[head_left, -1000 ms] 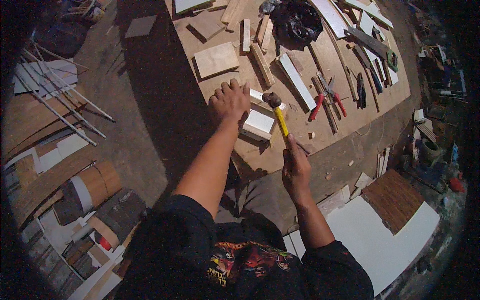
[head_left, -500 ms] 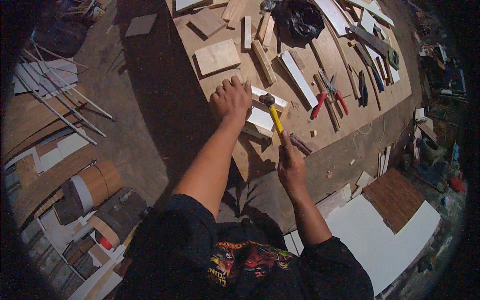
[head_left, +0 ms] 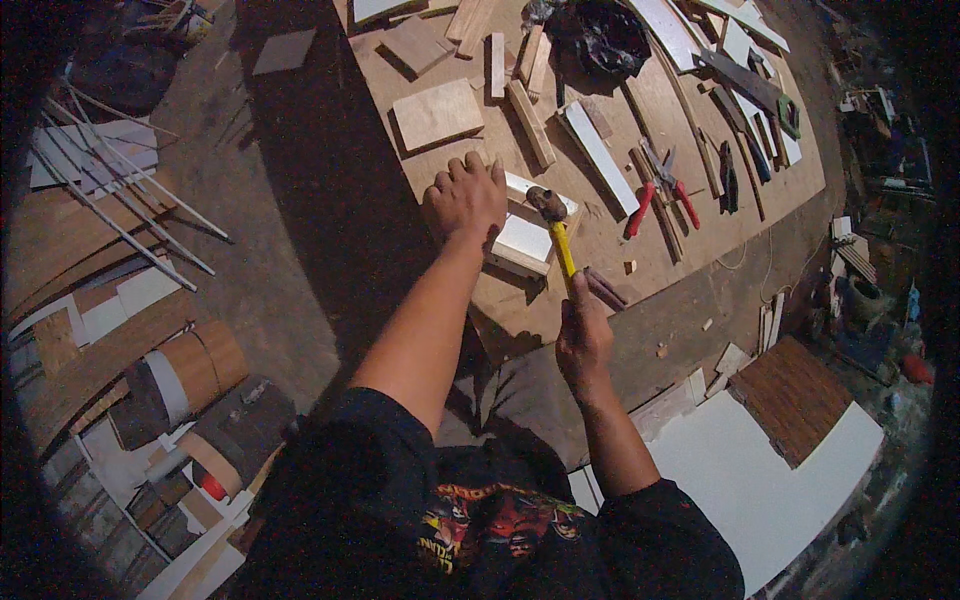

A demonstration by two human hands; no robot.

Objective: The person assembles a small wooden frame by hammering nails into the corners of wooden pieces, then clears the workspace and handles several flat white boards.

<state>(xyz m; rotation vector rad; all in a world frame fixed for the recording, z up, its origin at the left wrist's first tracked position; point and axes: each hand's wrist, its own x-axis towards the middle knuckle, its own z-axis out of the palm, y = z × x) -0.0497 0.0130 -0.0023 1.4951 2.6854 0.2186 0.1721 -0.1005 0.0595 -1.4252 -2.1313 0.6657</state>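
My right hand (head_left: pixel 583 335) is wrapped round the yellow handle of a hammer (head_left: pixel 562 245). The dark hammer head is over the right end of a small white-faced wooden frame (head_left: pixel 523 237); whether it touches cannot be made out. My left hand (head_left: pixel 465 205) grips the frame's left side, its fingers bent over the far strip and partly hiding it. The frame lies near the table's front left corner. Just right of the hammer handle is a dark, narrow piece (head_left: pixel 604 288).
Across the wooden table (head_left: pixel 590 330) lie a plywood block (head_left: pixel 438 115), a white-faced strip (head_left: pixel 600 160), red-handled snips (head_left: pixel 660 190), dark-handled pliers (head_left: pixel 728 178), a handsaw (head_left: pixel 745 82) and a black plastic bag (head_left: pixel 603 38). White board (head_left: pixel 730 480) and brown board (head_left: pixel 795 400) lie below right.
The hammer head has shifted slightly right and toward me, and its handle leans a little differently. My left hand keeps its hold on the frame.
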